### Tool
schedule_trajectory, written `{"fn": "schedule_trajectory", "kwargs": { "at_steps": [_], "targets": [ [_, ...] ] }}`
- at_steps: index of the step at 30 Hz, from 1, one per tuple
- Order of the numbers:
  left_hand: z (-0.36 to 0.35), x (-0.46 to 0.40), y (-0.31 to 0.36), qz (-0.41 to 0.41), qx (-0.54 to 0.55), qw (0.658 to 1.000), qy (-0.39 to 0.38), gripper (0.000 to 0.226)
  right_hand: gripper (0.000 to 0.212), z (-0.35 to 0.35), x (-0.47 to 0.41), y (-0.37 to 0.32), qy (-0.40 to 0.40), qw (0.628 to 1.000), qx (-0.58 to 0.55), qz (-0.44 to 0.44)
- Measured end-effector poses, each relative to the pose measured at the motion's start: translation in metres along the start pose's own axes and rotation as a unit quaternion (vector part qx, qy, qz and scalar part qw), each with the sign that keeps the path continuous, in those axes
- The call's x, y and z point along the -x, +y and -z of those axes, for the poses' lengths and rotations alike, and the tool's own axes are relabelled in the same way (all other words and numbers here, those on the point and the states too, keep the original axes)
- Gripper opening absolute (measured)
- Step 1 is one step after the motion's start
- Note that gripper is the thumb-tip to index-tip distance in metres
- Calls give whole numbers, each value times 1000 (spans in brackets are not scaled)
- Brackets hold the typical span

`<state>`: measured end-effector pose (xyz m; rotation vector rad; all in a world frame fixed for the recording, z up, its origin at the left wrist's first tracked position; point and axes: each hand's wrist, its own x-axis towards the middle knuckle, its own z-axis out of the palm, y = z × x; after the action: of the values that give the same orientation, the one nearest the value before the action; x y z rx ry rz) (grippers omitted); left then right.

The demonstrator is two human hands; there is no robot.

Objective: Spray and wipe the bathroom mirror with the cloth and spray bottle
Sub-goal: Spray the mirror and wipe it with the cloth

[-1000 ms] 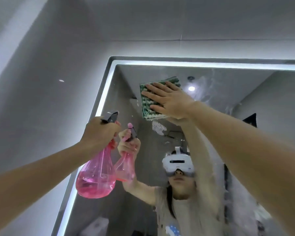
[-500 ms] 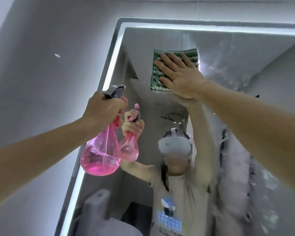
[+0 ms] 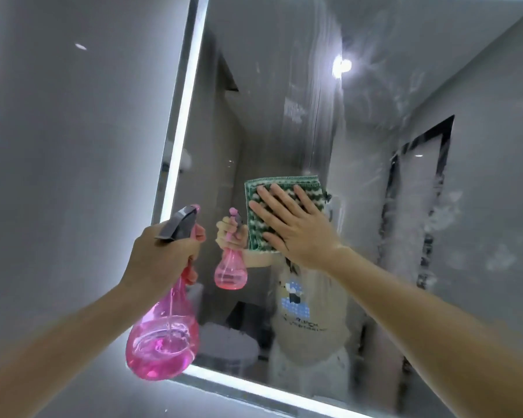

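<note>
Overhead, streaky lit-edged mirror (image 3: 284, 86) amid plain grey walls (image 3: 73, 131).

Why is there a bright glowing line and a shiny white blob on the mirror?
Head view: the glowing line is a light strip along the mirror edge; the white blob is glare from a reflected ceiling lamp; wet smears haze the glass above the cloth; the wide lens bends the straight edges.
</note>
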<state>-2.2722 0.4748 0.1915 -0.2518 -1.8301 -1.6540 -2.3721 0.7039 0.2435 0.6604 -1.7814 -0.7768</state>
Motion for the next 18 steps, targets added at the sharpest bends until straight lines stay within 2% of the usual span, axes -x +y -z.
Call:
{"fn": "schedule_trajectory", "kwargs": {
  "at_steps": [3,11,18],
  "targets": [
    [2,29,-10,20,-7,1000,-2,28,57,-11,36,-35,-22,1000,-7,19],
    [4,91,-46,45,-58,997,-34,14,57,-29,111,-93,-38,997,-40,59],
    [-12,126,-82,63,-96,992,-47,13,58,-42,164,-129,-54,995,-48,66]
  ]
}}
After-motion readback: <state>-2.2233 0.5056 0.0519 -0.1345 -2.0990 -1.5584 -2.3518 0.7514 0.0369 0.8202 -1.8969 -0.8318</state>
